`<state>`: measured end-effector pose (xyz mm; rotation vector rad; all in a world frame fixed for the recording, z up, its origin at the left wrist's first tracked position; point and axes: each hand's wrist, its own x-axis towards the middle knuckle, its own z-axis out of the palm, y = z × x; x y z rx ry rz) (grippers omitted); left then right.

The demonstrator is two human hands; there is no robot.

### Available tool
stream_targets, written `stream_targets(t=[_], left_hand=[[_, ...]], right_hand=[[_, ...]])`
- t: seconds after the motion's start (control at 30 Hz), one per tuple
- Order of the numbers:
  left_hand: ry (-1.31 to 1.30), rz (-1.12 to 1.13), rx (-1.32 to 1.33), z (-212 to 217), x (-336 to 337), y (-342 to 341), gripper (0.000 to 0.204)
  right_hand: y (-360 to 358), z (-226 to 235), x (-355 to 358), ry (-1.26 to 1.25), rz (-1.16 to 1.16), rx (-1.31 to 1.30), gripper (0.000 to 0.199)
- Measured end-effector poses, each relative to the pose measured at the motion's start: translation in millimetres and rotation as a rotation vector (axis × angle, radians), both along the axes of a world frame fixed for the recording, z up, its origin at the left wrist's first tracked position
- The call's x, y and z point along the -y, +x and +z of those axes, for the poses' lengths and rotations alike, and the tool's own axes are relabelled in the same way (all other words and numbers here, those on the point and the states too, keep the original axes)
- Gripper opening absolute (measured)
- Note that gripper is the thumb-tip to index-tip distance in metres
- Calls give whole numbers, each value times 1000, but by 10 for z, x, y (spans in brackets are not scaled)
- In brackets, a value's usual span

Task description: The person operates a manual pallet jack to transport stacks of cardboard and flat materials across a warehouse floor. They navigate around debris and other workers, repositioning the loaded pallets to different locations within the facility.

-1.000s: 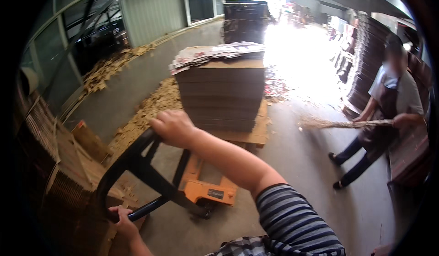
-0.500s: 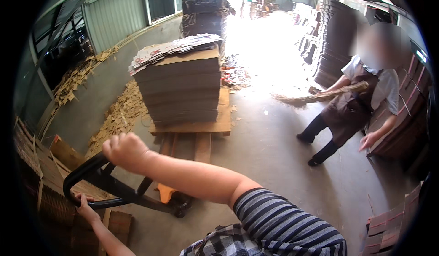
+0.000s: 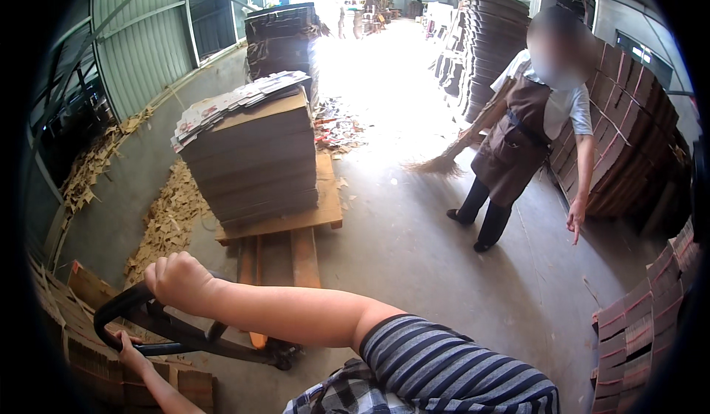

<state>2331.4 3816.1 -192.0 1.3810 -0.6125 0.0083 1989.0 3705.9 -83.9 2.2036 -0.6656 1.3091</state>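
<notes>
- While a striped knit sleeve (image 3: pixel 451 366) is stretching across the lower view, the right hand (image 3: pixel 177 281) is clenching the upper corner of a black handle (image 3: pixel 106 318), knuckles up, in a closed fist.
- Left hand (image 3: pixel 132 352): fingers are folding about the lower bar of the same handle, below the right hand.
- Handle: smooth, rounded loop; it is leaning to the lower left, above its orange pallet truck (image 3: pixel 305 258), whose long, flat metal forks are reaching beneath a pallet.
- Pallet (image 3: pixel 330 184): pale brown, flat-topped; it is bearing a squared block of grey-brown cardboard (image 3: pixel 259 173).
- Printed sheets (image 3: pixel 237 103): glossy, white and red, ragged-edged; they are lying fanned over the block's top.
- Scraps (image 3: pixel 166 218): tan, jagged offcuts; they are heaping against a smooth grey wall.
- Co-worker (image 3: pixel 514 144): brown apron, dark trousers; this person is standing on the floor to the right, one lowered hand (image 3: pixel 577 218) extending a finger downward.
- Broom (image 3: pixel 444 159): straw, splayed bristles; it is slanting beside the co-worker.
- Strapped bundles (image 3: pixel 629 332): layered brown board, pinkish bands; they are sitting at lower right.
- Far end: glare is washing out detail; the shapes there are possibly further stacks.
</notes>
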Motion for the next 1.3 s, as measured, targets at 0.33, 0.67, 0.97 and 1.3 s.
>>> stream_targets(t=[0.33,0.67,0.97,1.3], left_hand=[[143,46,-18,334,423,-311,16],[124,-53,77,517,547,-5,9],[7,-239,-6,126,274,345,7],[-4,-300,-6,272,307,228,12]], right_hand=[[326,-116,95,-12,-66,-61,17],[633,-58,-15,74,25,-101,17],[128,237,-10,162,-171,-251,9],[251,229,-349,263,-231,-194,48]])
